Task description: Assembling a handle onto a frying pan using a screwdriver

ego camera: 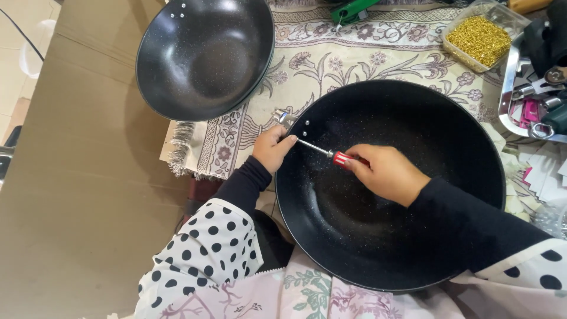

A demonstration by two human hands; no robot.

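Note:
A large black speckled pan (pixel 413 248) rests in my lap area, its rim over a floral cloth. My right hand (pixel 387 172) is inside the pan, closed around the red handle of a screwdriver (pixel 331 155). The metal shaft points up and left to two small rivets near the pan's rim. My left hand (pixel 270 147) grips the pan's rim at that spot, fingers pinched by the screwdriver tip. A small metal bracket (pixel 282 116) sits just outside the rim above my left hand.
A second black pan (pixel 204 56) lies at the upper left, partly on brown cardboard (pixel 77 177). A clear tub of gold screws (pixel 479 38) stands at the upper right. A metal tray with tools (pixel 534 100) lies at the right edge. A green tool (pixel 353 10) is at the top.

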